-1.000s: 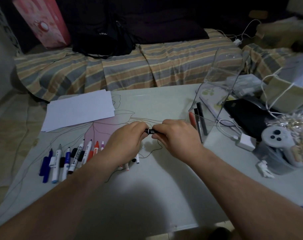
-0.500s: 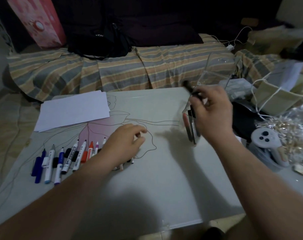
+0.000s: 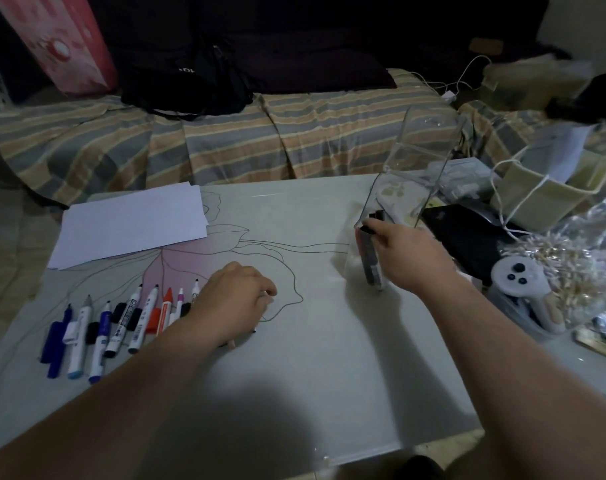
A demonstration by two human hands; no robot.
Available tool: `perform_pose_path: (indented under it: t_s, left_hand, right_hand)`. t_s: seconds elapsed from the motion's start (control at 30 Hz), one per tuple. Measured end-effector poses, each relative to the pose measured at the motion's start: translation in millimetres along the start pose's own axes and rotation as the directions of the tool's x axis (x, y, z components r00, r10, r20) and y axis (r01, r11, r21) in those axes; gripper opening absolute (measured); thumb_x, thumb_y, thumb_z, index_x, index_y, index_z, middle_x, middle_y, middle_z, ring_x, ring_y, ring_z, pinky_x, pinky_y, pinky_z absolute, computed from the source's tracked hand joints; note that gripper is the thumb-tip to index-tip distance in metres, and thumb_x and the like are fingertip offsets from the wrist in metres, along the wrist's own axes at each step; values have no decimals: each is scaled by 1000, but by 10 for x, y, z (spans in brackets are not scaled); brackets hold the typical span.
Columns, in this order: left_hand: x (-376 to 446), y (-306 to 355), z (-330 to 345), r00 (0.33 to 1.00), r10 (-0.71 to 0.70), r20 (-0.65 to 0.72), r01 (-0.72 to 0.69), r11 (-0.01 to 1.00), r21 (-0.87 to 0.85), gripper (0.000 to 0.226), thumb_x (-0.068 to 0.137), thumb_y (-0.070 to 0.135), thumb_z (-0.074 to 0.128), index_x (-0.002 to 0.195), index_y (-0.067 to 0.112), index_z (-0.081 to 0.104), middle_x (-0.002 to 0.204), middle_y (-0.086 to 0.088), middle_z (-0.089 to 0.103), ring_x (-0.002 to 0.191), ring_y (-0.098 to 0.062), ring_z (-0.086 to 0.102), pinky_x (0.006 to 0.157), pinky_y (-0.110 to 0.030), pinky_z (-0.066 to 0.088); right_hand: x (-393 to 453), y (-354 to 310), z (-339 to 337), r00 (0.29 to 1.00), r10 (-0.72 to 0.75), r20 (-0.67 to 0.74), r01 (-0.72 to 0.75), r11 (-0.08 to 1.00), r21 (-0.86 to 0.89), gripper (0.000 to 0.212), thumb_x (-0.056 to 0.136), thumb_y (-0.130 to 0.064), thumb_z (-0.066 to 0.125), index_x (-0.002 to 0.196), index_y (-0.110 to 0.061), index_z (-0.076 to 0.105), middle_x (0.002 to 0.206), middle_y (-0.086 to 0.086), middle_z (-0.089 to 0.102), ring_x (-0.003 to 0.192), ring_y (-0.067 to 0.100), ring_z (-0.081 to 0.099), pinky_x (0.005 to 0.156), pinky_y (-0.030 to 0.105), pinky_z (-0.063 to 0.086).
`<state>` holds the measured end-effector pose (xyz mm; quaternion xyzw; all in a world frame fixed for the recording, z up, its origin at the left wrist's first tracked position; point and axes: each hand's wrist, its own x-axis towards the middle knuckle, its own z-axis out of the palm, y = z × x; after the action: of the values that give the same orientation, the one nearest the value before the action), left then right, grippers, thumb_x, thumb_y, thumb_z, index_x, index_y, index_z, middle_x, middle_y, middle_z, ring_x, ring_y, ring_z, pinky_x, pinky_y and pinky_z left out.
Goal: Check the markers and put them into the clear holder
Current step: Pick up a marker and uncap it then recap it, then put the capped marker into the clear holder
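Observation:
The clear holder (image 3: 409, 174) stands upright at the table's right side, with a few dark markers in its low front pocket. My right hand (image 3: 407, 259) is at that pocket, fingers pinching the top of a black marker (image 3: 371, 268) that stands inside it. A row of several markers (image 3: 121, 320), blue, white, black and orange, lies at the left on the table (image 3: 329, 358). At the row's right end my left hand (image 3: 234, 301) is curled over a thin marker; pen tips poke out from under the palm.
A stack of white paper (image 3: 132, 225) lies at the back left. Right of the holder are a black flat device (image 3: 467, 237), a white controller (image 3: 516, 278), cables, a cream box (image 3: 550, 192) and crinkled foil. A striped covered couch (image 3: 225, 140) runs behind the table.
My right hand carried the black marker from the table's middle up to the holder and lowered it into the front pocket. My left hand stayed by the row and curled its fingers.

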<state>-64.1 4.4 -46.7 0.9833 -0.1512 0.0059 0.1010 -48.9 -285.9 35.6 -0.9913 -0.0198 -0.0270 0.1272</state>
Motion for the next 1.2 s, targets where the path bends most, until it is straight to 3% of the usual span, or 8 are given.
perform_pose_path:
  t_s: [0.1,0.23,0.3,0.47,0.67,0.93,1.07,1.2]
  left_hand:
    - [-1,-13,-8,1000,1,14,0,1000,-27,27,97,29,53,114,38,71,118,16,67,111,-18,49,92,-33,39]
    - [20,-132,-134,998,-60,-18,60,998,-10,45,85,7,59,113,40,72,116,14,69,108,-20,52,94,-38,46]
    - [18,-239,-212,989,-132,-66,129,991,-38,34,92,15,58,111,39,73,115,10,70,109,-22,52,97,-41,46]
    - [-16,-346,-236,970,-222,-100,219,975,-44,22,94,29,59,109,38,73,111,7,69,108,-24,50,95,-41,45]
    - [-45,-284,-119,983,-164,-86,161,986,-37,30,93,26,55,113,42,71,112,7,66,112,-25,50,95,-39,43]
    - [28,-241,17,978,-160,-132,159,987,-22,39,92,19,59,122,42,67,117,7,63,112,-24,46,93,-39,38]
    - [61,-181,64,969,-151,-194,148,989,-26,34,95,29,59,126,43,63,118,6,61,112,-25,44,91,-38,35]
    - [51,-50,118,982,-77,-171,80,997,10,36,92,26,60,121,47,65,115,11,60,110,-23,44,87,-37,31]
  right_hand:
    - [-29,-20,-10,998,-3,67,2,1000,8,41,104,-30,33,145,-37,35,125,19,64,105,41,56,79,46,49]
    - [-68,-216,-74,971,38,-235,-35,999,17,48,97,-31,47,144,-33,40,125,8,63,110,35,58,80,44,51]
    - [-118,-448,14,945,-48,-324,67,997,49,43,93,-29,49,136,-34,52,125,1,61,110,29,60,85,42,49]
    - [-296,-1006,806,898,-421,129,408,906,117,38,88,-28,44,119,-25,67,120,3,59,112,29,57,92,41,51]
    - [-332,-1204,1174,862,-423,278,410,906,109,32,91,-36,51,122,-37,61,117,4,52,109,33,53,82,41,50]
    - [-329,-1263,1213,864,-394,315,397,916,57,32,92,-41,58,109,-17,72,106,9,57,99,32,59,74,35,47]
    - [-342,-1180,1007,878,-265,398,315,947,-66,24,94,-21,58,115,-11,64,111,15,61,102,36,63,70,33,41]
    - [-335,-815,715,818,-119,563,278,938,-206,32,87,-15,64,117,-20,58,114,9,61,99,32,61,74,33,43]
